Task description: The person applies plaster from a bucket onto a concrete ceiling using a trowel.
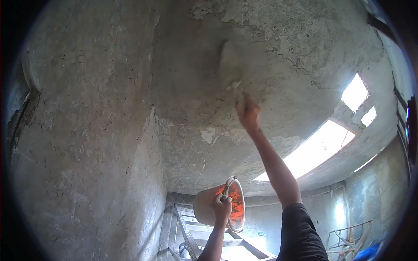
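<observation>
Through the head camera, I am seeing my left hand [223, 208] gripping the bucket [205, 209] near its rim, its fingers curling around what is looking like the bail. The bucket is lying tipped in the air, its mouth facing right and its inside showing orange under grey smears. Well above the bucket and a little to its right, my right hand [249, 112] is clenching the handle of a plastering trowel [230, 63], the pale blade pointing upward (blur is softening its edges, so I cannot tell whether it is touching the surface behind). That surface, a rough grey plastered wall [283, 95], is spreading above the bucket, darker and smoother around the trowel. To the bucket's upper right, a long opening [324, 148] is letting in white light. Below the bucket, a slatted frame [186, 233] is standing, partly hidden behind my left forearm. Well to the bucket's right and lower, a thin-barred stand [350, 226] is sitting near something blue [370, 251].
</observation>
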Motion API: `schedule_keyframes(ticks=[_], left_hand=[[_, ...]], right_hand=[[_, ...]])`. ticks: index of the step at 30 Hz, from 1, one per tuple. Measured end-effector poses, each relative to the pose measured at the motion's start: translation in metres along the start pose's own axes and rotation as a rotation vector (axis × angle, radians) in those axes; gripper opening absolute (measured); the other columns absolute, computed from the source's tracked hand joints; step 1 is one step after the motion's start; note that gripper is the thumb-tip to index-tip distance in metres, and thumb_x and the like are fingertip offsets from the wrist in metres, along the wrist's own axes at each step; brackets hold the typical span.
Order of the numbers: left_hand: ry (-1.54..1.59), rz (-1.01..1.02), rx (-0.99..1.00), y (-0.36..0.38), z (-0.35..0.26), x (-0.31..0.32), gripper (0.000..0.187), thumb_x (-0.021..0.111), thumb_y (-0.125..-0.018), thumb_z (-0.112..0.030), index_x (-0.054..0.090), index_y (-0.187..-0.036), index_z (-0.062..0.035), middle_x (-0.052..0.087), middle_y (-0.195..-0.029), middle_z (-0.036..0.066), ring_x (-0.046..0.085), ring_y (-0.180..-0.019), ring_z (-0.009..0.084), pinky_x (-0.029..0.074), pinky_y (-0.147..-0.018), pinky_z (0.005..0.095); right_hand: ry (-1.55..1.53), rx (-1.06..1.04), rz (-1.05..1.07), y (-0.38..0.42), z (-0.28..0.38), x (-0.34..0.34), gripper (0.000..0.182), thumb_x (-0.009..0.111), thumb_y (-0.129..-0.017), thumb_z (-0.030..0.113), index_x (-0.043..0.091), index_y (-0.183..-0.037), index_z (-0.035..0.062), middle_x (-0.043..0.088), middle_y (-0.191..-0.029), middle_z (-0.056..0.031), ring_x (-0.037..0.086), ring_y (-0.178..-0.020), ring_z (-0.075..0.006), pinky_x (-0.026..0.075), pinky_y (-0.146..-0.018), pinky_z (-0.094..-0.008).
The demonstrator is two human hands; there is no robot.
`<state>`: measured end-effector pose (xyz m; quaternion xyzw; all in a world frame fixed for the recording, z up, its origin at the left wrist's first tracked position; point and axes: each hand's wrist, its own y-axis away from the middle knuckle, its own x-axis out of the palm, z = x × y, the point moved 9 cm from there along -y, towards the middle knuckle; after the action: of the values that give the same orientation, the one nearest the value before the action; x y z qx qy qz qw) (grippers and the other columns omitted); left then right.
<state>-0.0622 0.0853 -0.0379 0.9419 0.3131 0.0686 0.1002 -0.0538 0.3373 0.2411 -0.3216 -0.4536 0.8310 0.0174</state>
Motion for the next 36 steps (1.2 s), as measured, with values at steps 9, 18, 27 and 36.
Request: schedule_keyframes(ticks=[9,18,27,36], left_hand=[[-0.01,0.013,0.014,0.001,0.002,0.003,0.021,0.063,-0.068,-0.008,0.046,-0.059,-0.0018,0.046,-0.052,0.004,0.044,-0.051,0.0138,0.037,-0.052,0.035],[-0.028,0.011,0.008,0.001,0.005,0.004,0.022,0.064,-0.068,-0.01,0.046,-0.059,-0.0018,0.045,-0.053,0.002,0.043,-0.051,0.0135,0.037,-0.053,0.0338],[-0.074,0.006,0.09,0.004,-0.007,0.003,0.02,0.064,-0.068,-0.009,0.047,-0.059,-0.0018,0.046,-0.053,0.002,0.043,-0.051,0.0131,0.038,-0.053,0.0334],[-0.059,0.032,0.011,0.0,0.004,0.006,0.02,0.065,-0.066,-0.009,0.048,-0.059,-0.0012,0.047,-0.053,0.003,0.044,-0.052,0.0133,0.038,-0.054,0.0336]], right_hand=[[0.009,-0.153,0.169,0.007,0.026,0.053,0.036,0.067,-0.083,0.024,0.061,-0.107,-0.0013,0.066,-0.086,-0.0234,0.067,-0.07,-0.0328,0.054,-0.061,-0.0384],[0.048,0.007,0.016,0.002,0.013,-0.019,0.032,0.065,-0.085,0.022,0.06,-0.108,0.001,0.062,-0.074,-0.0189,0.056,-0.049,-0.0199,0.045,-0.047,-0.0364],[0.262,0.001,-0.295,-0.033,-0.043,-0.06,0.031,0.064,-0.086,0.021,0.058,-0.108,-0.0009,0.062,-0.076,-0.0207,0.063,-0.063,-0.0295,0.047,-0.056,-0.0377],[0.025,-0.125,0.043,0.063,-0.062,-0.007,0.034,0.06,-0.087,0.02,0.057,-0.114,-0.0002,0.061,-0.072,-0.0169,0.063,-0.063,-0.0231,0.049,-0.058,-0.0349]])
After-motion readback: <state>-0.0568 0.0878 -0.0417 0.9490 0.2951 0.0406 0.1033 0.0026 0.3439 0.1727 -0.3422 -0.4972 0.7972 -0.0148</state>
